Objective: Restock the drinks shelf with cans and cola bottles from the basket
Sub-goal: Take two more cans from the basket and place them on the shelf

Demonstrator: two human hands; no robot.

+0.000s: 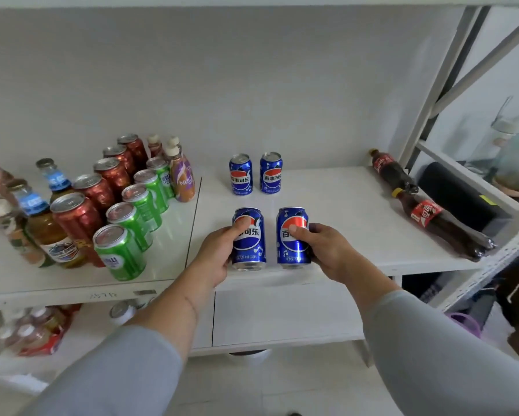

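On the white shelf [342, 205] my left hand [216, 253] grips a blue cola can [250, 247] standing upright near the front edge. My right hand [324, 250] grips a second blue cola can [291, 244] beside it. Two more blue cans [241, 174] [271, 173] stand upright further back, side by side. Two dark cola bottles with red labels lie at the shelf's right end, one at the back [391, 171] and one nearer the front [441, 226]. The basket is out of view.
The left shelf section holds rows of red cans [78, 217] and green cans [120, 250], amber glass bottles [45, 226] and a purple coffee bottle [182, 181]. Grey shelf struts [441, 85] rise at the right. Packed bottles [36, 331] sit on the lower shelf.
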